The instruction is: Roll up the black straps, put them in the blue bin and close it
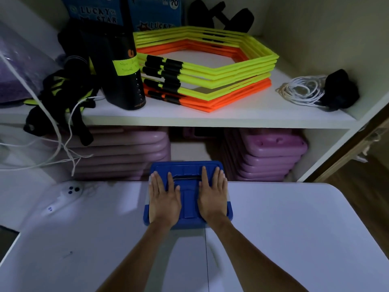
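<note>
The blue bin (188, 169) stands at the far edge of the white table (294, 228), its blue lid lying on top. My left hand (163, 197) lies flat on the left half of the lid with straight fingers. On the right half, my right hand (212, 194) presses down the same way. Between the two hands the lid's recessed handle shows. No black straps are visible on the table; the bin's inside is hidden by the lid.
Behind the bin a white shelf (210, 119) carries stacked yellow and orange hexagon rings (206, 66), a black cylinder (120, 70), black-and-yellow gear with white cords (61, 98) hanging over the edge, and a white rope bundle (303, 91). Pink steppers (271, 152) sit below. A white device (69, 192) lies left.
</note>
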Action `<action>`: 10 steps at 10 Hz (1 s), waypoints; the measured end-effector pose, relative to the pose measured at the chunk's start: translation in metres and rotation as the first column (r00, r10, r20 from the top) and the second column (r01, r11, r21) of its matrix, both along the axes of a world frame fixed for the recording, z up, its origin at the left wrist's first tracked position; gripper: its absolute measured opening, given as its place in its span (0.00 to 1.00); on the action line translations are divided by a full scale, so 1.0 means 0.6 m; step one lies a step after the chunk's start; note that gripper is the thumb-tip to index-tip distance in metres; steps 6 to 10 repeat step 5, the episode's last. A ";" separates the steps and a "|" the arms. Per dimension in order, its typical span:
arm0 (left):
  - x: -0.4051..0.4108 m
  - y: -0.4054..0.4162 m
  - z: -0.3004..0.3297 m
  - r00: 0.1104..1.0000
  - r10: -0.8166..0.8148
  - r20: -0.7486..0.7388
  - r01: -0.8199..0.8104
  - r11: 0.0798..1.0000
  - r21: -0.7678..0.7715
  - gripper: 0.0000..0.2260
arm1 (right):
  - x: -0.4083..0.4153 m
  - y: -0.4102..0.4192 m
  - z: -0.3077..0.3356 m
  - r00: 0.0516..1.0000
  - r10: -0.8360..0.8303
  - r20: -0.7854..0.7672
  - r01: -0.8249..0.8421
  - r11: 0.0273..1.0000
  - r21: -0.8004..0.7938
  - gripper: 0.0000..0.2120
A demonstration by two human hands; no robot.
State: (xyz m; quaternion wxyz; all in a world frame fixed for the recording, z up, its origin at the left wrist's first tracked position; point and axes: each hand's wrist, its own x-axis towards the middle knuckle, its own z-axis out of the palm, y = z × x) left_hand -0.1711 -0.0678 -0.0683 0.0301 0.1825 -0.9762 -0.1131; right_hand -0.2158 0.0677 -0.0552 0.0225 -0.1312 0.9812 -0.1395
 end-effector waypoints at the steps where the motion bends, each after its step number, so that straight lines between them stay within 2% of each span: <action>1: -0.002 -0.002 0.002 1.000 -0.017 0.010 0.018 1.000 -0.011 0.28 | -0.003 -0.008 -0.001 0.999 0.037 -0.005 -0.037 0.998 0.052 0.32; 3: -0.003 -0.009 0.003 0.994 -0.045 0.100 0.049 0.998 -0.039 0.29 | -0.014 -0.003 -0.003 0.990 0.059 0.128 -0.077 0.986 0.147 0.33; 4: -0.009 -0.018 0.032 0.991 -0.077 0.112 0.070 0.995 0.068 0.30 | -0.017 0.010 0.032 0.964 0.118 0.238 -0.130 0.991 0.034 0.33; 5: 0.052 -0.012 0.050 0.983 -0.116 -0.143 0.135 0.981 0.137 0.28 | 0.033 0.054 0.077 0.970 0.154 0.188 -0.067 0.913 -0.403 0.31; 10: 0.052 -0.012 0.050 0.983 -0.116 -0.143 0.135 0.981 0.137 0.28 | 0.033 0.054 0.077 0.970 0.154 0.188 -0.067 0.913 -0.403 0.31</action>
